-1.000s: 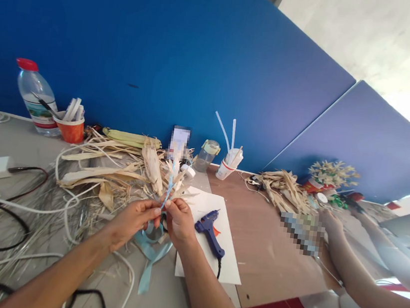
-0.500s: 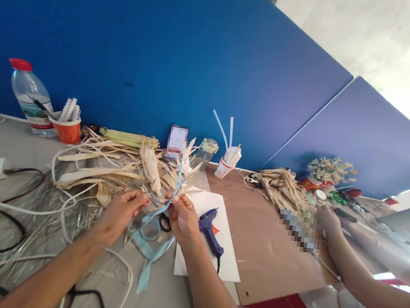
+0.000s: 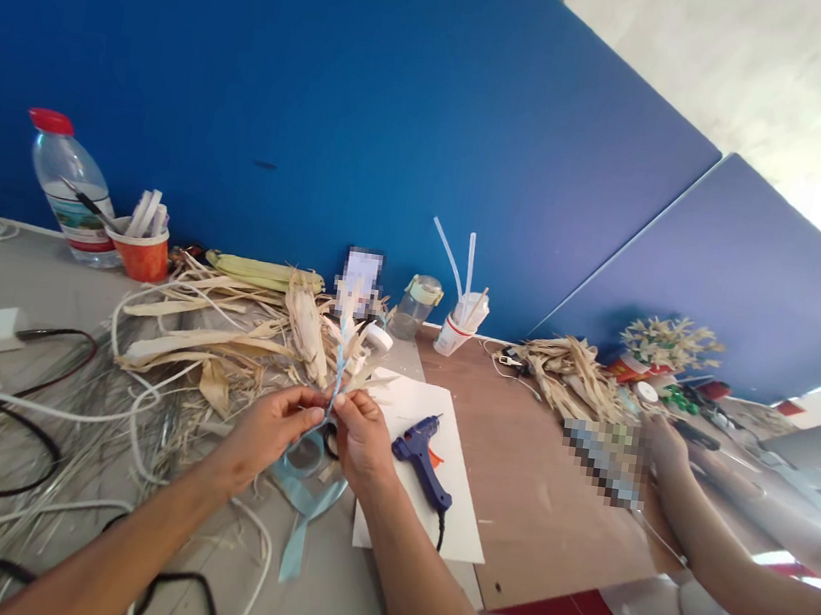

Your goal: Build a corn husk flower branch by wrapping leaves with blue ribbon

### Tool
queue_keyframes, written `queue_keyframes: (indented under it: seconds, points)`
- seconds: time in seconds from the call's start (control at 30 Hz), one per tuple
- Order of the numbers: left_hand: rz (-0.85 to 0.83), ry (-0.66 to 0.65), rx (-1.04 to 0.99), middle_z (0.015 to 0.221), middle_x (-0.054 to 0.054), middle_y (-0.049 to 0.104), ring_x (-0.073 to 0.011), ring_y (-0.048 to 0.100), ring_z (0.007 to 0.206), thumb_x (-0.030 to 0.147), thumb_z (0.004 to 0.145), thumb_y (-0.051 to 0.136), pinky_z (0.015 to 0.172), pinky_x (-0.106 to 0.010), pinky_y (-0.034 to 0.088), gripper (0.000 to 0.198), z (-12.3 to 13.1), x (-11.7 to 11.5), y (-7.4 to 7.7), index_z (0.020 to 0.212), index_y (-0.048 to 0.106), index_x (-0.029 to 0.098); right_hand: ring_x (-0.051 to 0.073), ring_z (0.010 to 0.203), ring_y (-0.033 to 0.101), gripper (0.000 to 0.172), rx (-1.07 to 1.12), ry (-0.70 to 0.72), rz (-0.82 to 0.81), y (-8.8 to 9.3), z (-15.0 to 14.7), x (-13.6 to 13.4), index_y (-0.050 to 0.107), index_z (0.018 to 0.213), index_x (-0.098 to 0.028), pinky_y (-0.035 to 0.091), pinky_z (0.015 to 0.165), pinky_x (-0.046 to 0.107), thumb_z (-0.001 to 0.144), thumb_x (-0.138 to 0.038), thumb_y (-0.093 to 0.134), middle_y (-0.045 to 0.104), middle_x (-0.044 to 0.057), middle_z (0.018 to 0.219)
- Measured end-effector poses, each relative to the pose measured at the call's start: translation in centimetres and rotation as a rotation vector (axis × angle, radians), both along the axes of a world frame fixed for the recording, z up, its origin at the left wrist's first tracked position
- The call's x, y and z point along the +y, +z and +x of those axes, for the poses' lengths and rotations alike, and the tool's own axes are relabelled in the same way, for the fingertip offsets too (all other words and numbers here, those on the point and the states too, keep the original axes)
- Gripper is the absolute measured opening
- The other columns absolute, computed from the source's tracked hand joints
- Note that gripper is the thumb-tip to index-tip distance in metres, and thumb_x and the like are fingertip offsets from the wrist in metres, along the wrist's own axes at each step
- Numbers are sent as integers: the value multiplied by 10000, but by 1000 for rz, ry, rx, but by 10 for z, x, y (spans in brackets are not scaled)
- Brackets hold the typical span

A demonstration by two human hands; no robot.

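Observation:
My left hand point(image 3: 272, 427) and my right hand point(image 3: 361, 435) meet over the desk, both pinching the base of a small husk flower point(image 3: 352, 345) wound with light blue ribbon point(image 3: 336, 370). The flower's dry petals stand up above my fingertips. Below my hands lies a roll of the same blue ribbon point(image 3: 307, 460), with a loose tail point(image 3: 292, 546) trailing toward me. A blue glue gun point(image 3: 423, 457) rests on a white sheet point(image 3: 426, 471) just right of my right hand.
Dried corn husks point(image 3: 225, 339) pile up behind my hands, with white and black cables point(image 3: 3, 415) at left. A water bottle point(image 3: 67, 187), orange cup point(image 3: 143, 255), jar point(image 3: 412, 306) and cup of glue sticks point(image 3: 459, 329) line the blue partition. Another person's hand point(image 3: 664, 447) works at right.
My hands, apart half a second ago with the ribbon stretched between them, have come back together at the flower's base. The ribbon strand now runs upright along the stem.

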State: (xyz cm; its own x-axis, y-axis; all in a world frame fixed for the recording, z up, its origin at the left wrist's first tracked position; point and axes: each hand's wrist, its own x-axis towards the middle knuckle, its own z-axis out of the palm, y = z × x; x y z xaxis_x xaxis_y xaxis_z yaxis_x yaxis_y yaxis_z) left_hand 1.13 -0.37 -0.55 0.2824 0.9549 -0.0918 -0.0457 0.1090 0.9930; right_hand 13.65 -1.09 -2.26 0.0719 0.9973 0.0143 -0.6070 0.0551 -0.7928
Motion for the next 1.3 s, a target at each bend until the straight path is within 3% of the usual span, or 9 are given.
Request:
queue_keyframes:
  seconds: [0.17, 0.43, 0.6, 0.8, 1.03, 1.17, 1.3]
  points:
    - [-95, -59, -113, 565, 44, 513, -71, 345, 480, 377, 603, 730, 458, -209, 243, 276, 0, 0, -3, 740, 661, 147, 113, 590, 532, 138, 2, 42, 11, 1, -2, -3, 627, 590, -181, 433, 633, 247, 617, -253, 742, 620, -23, 607]
    - [-236, -123, -274, 617, 15, 585, -89, 439, 541, 357, 542, 799, 519, -213, 326, 317, 1, -4, 4, 731, 670, 138, 130, 550, 546, 196, 32, 153, -9, 4, -3, -6, 616, 578, -182, 461, 551, 253, 605, -299, 771, 560, -29, 516]
    - [-224, -176, -297, 625, 4, 606, -95, 457, 591, 330, 553, 806, 560, -205, 345, 264, 0, -6, 8, 691, 691, 136, 113, 546, 538, 218, 71, 257, -5, 8, 2, -6, 604, 531, -164, 472, 542, 244, 584, -270, 787, 590, -15, 588]
    - [-323, -281, -382, 623, -11, 587, -62, 421, 538, 322, 622, 774, 508, -178, 317, 223, -4, -5, 0, 695, 711, 122, 95, 475, 485, 223, 93, 392, -69, 9, 7, -6, 618, 610, -157, 483, 529, 254, 598, -302, 787, 523, -47, 508]
    - [-328, -256, -397, 554, 11, 511, -29, 271, 466, 382, 685, 725, 439, -154, 236, 275, -4, -5, 1, 682, 704, 108, 99, 567, 510, 219, 153, 385, -55, 6, 13, -3, 654, 728, -146, 462, 583, 244, 609, -274, 786, 552, -31, 622]
    - [-306, -202, -384, 652, -7, 574, -47, 347, 508, 395, 660, 741, 425, -163, 214, 281, -3, -6, 1, 782, 713, 144, 113, 609, 544, 234, 189, 394, -30, 1, 14, -1, 655, 745, -149, 458, 567, 247, 612, -292, 782, 616, -3, 748]
    - [-233, -153, -346, 688, -8, 584, -53, 352, 521, 389, 705, 706, 446, -178, 230, 263, -4, -3, -5, 823, 713, 154, 124, 673, 574, 186, 197, 330, 3, 2, 14, 0, 666, 725, -158, 483, 649, 269, 621, -266, 776, 644, 6, 873]
